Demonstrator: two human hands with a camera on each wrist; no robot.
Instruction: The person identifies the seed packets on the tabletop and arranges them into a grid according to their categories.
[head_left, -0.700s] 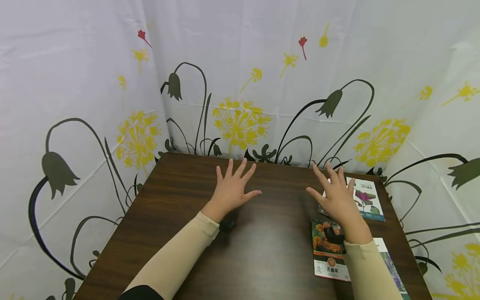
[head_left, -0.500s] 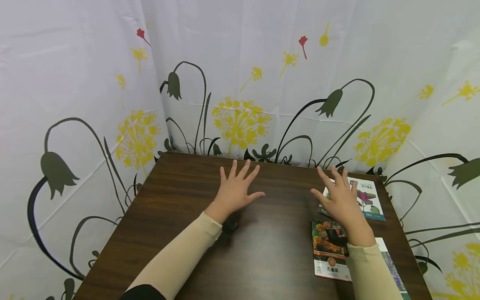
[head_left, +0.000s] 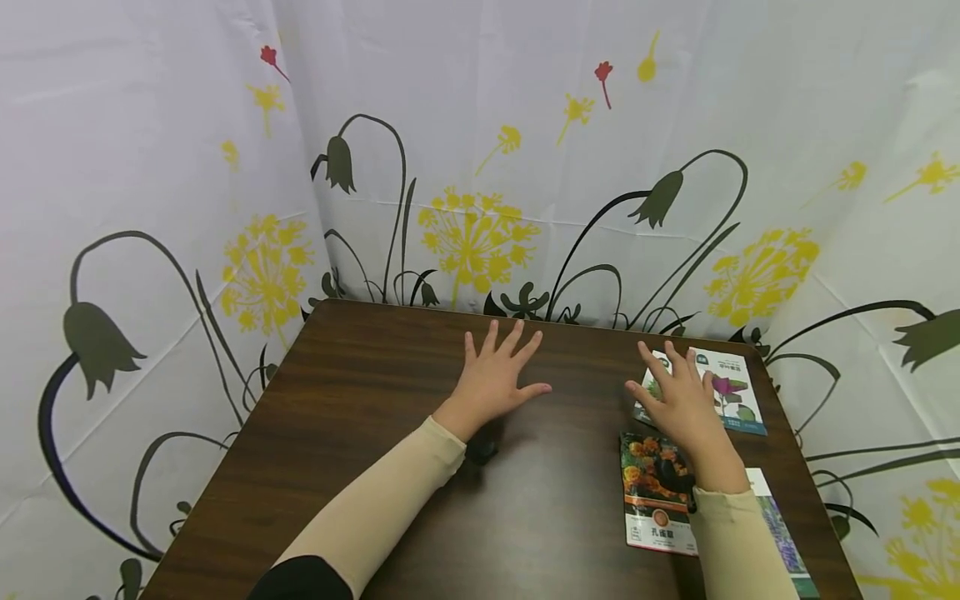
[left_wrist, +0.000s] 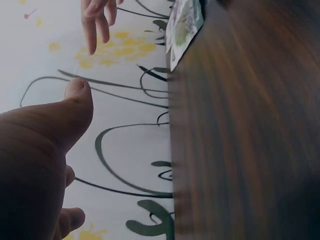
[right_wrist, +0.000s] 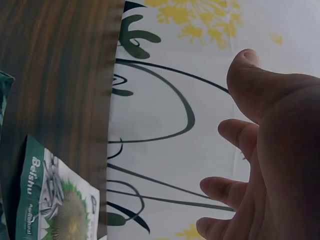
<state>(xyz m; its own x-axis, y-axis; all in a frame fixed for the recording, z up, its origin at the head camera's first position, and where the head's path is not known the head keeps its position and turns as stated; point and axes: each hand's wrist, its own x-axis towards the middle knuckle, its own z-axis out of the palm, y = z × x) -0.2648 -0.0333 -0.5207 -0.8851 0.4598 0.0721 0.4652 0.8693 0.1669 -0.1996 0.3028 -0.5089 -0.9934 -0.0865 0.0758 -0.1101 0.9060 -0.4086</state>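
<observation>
My left hand (head_left: 491, 383) hovers over the brown wooden table (head_left: 360, 400), fingers spread and palm down, holding nothing. To its right my right hand (head_left: 681, 408) is held above several seed packets, its fingers spread too. Beneath the right wrist lies a packet with orange flowers (head_left: 660, 492). Behind it are a white packet with a purple flower (head_left: 727, 392) and another white packet (head_left: 651, 379), partly covered by the hand. A packet with purple blooms (head_left: 780, 533) is partly hidden by the right sleeve. In the right wrist view, a green-and-white packet (right_wrist: 65, 205) lies below the raised fingers.
A white curtain (head_left: 420, 75) printed with grey bell flowers and yellow blossoms hangs behind and along both sides of the table. Dark wrist cameras sit under both wrists, the left one (head_left: 482, 450) showing beside the sleeve.
The left hand has drifted to the right over the table. My right hand has shifted slightly right and nearer to me. The head view has moved a little; the packets lie as before.
</observation>
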